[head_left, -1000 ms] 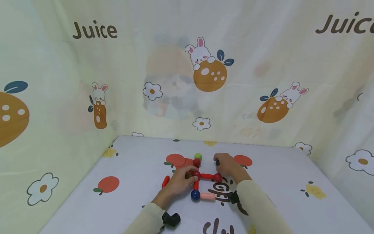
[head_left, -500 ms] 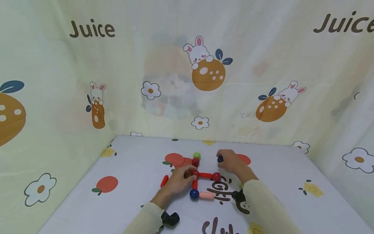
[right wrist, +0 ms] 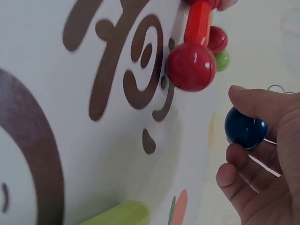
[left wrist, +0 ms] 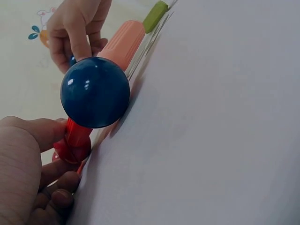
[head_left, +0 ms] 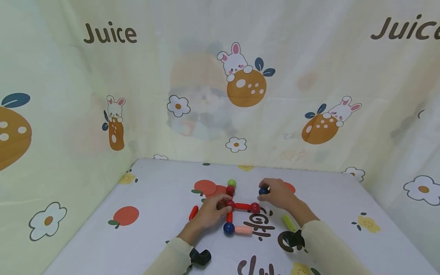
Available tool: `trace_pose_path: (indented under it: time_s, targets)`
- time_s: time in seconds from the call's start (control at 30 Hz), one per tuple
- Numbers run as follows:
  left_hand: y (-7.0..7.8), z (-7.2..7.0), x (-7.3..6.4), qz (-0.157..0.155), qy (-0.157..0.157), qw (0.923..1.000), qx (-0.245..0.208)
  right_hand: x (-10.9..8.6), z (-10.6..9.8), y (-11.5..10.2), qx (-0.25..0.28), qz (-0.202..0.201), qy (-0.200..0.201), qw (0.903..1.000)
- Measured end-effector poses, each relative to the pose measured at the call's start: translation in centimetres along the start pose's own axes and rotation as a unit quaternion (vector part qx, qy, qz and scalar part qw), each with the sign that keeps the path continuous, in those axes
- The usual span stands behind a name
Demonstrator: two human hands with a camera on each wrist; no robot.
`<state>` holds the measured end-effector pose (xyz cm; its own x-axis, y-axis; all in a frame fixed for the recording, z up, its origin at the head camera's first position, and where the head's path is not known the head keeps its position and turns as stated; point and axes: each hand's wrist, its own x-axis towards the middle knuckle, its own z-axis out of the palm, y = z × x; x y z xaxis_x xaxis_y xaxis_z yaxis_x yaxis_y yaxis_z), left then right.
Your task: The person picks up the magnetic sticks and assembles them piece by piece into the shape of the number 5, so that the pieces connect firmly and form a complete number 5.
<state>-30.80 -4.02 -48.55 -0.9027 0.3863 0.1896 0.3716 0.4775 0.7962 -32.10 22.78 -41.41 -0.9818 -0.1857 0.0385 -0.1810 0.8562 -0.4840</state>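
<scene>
My left hand (head_left: 211,212) pinches a red ball (head_left: 230,204) at the junction of a ball-and-rod toy build lying on the table. From that joint one red rod (head_left: 242,206) runs right to another red ball (head_left: 255,207). A second red rod (left wrist: 78,134) leads to a blue ball (head_left: 228,228), which has a pink rod (head_left: 243,230) on its right. Beyond the joint are a further red ball (head_left: 230,190) and a green ball (head_left: 232,183). Right of the build, my right hand (head_left: 280,195) holds a separate blue ball (right wrist: 245,127) between thumb and fingers.
A loose red rod (head_left: 193,212) lies left of my left hand. Near my right wrist a yellow-green rod (head_left: 288,222) rests on the table. The printed tablecloth (head_left: 154,214) meets a fabric wall (head_left: 199,76) at the back and sides.
My right hand has moved rightward with the blue ball, which shows more fully now. The yellow-green rod has come into sight from behind the right forearm. My left hand keeps its hold.
</scene>
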Motion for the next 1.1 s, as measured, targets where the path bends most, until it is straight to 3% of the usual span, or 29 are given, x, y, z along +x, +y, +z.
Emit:
trace_pose_path:
  time_s: [0.43, 0.73, 0.87, 1.1]
  targets:
    - [0.2, -0.3, 0.3, -0.002, -0.002, 1.0, 0.006, -2.7, -0.6, -0.5, 0.044, -0.008, 0.009, 0.9989]
    - [0.0, -0.2, 0.2, 0.0, -0.002, 1.0, 0.001, -3.6, 0.3, -0.8, 0.069, -0.012, -0.024, 0.9972]
    - [0.0, -0.2, 0.2, -0.002, -0.005, 1.0, -0.001, -4.2, 0.8, -1.4, 0.082, 0.004, -0.052, 0.9952]
    - [0.1, -0.2, 0.1, -0.004, -0.005, 1.0, 0.0, -4.8, 1.6, -2.1, 0.078, 0.009, -0.089, 0.9929]
